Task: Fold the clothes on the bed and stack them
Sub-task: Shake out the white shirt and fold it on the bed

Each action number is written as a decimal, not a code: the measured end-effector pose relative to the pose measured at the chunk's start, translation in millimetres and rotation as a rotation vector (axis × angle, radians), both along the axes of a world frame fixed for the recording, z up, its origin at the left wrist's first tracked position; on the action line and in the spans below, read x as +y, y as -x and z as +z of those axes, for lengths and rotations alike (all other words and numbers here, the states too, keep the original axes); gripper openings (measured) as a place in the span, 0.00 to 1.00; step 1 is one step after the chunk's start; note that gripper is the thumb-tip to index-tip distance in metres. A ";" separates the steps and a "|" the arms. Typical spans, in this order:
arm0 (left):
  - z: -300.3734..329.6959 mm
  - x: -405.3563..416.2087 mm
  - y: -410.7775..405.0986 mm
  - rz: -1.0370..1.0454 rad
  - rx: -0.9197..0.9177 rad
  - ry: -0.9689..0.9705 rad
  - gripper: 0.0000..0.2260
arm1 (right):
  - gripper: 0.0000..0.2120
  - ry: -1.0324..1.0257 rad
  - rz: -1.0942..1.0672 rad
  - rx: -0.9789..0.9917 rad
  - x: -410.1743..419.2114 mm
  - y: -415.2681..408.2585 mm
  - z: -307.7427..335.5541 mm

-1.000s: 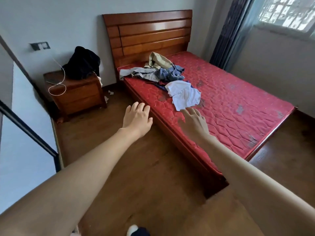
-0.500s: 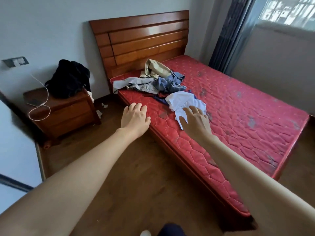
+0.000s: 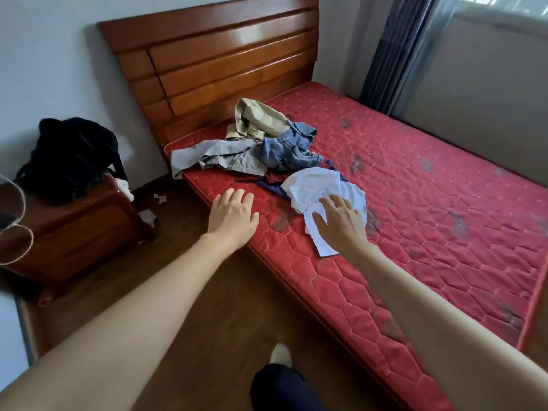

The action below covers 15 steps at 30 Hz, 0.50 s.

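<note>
Reaching forward over the near edge of the bed (image 3: 444,232), both bare arms stretch out from the bottom of the view, and no brand, label or writing can be read anywhere on the clothes or furniture. The left hand (image 3: 232,216) is flat and palm down with its fingers close together, holding nothing, at the edge of the red quilted mattress; whether it touches the fabric cannot be told. The right hand (image 3: 341,222) is spread, fingers apart and palm down, over the near part of a white garment (image 3: 317,188); it has not closed on the cloth, and contact cannot be confirmed. The white garment lies crumpled near the bed's left edge, partly over a dark blue piece (image 3: 274,187). Just beyond it sits the rest of the unfolded heap: a grey garment (image 3: 219,154) trailing toward the mattress corner, a blue denim-like one (image 3: 286,149) beside it, and a tan one (image 3: 255,118) bunched against the wooden headboard (image 3: 213,63). The mattress shows dark stains in several spots. To the left of the bed stands a wooden nightstand (image 3: 74,232) with a black bag (image 3: 71,155) on top and a thin white cable (image 3: 17,203) looping over it. Scraps of white paper (image 3: 148,216) lie on the wooden floor (image 3: 192,336) between nightstand and bed. A dark curtain (image 3: 397,51) hangs at the far right.
</note>
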<state>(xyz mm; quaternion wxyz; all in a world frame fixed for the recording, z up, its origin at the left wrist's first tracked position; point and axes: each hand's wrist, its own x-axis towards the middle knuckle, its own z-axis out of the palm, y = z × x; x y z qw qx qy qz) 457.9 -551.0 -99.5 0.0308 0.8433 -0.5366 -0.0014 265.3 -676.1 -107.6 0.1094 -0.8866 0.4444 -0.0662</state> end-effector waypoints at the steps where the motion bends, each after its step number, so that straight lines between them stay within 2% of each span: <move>1: 3.4 -20.6 -10.7 -0.007 -0.002 0.004 0.22 | 0.21 0.000 -0.011 0.002 -18.7 -9.5 1.6; 5: 7.1 -89.2 -39.6 -0.033 0.005 0.047 0.21 | 0.21 0.014 -0.041 -0.004 -82.0 -37.7 5.3; 15: -43.8 -226.3 -80.1 -0.183 0.065 -0.093 0.21 | 0.21 -0.070 -0.206 0.054 -178.4 -60.9 -48.0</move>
